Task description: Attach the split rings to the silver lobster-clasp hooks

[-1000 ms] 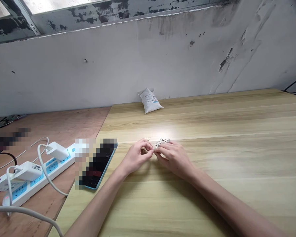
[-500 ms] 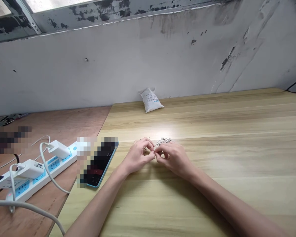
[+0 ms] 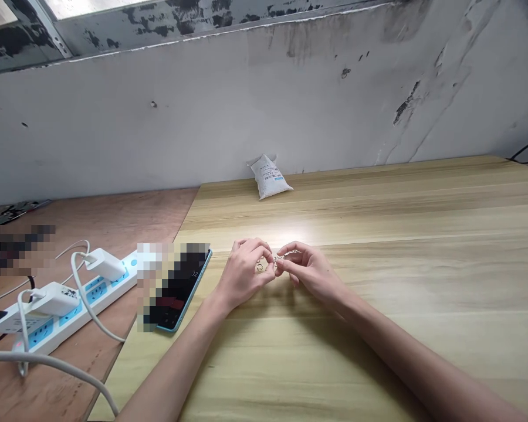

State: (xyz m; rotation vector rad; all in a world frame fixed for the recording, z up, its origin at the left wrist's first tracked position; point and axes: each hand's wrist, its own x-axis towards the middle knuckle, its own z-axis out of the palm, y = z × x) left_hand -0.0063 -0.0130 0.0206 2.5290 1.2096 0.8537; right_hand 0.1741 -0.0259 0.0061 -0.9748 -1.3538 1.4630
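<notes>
My left hand (image 3: 245, 271) is closed in a pinch, thumb and index tips meeting around a small shiny metal piece (image 3: 275, 260). It looks like a ring or clasp, but is too small to tell. At the same piece, my right hand (image 3: 310, 269) has its thumb and curved fingertips drawn together. Under the left fingers lie small metal rings (image 3: 259, 267) on the table. Behind the right fingers a little heap of metal clasps (image 3: 293, 252) is mostly hidden.
A phone (image 3: 182, 293) lies left of my left forearm on the wood-grain table (image 3: 378, 363). Farther left are a power strip (image 3: 97, 293) with chargers and loose white cables (image 3: 88, 381). A white plastic packet (image 3: 270, 179) leans by the wall.
My right hand has turned, its index finger lifting and its thumb coming into view; it now covers more of the clasp heap. The left hand has barely shifted and keeps its pinch.
</notes>
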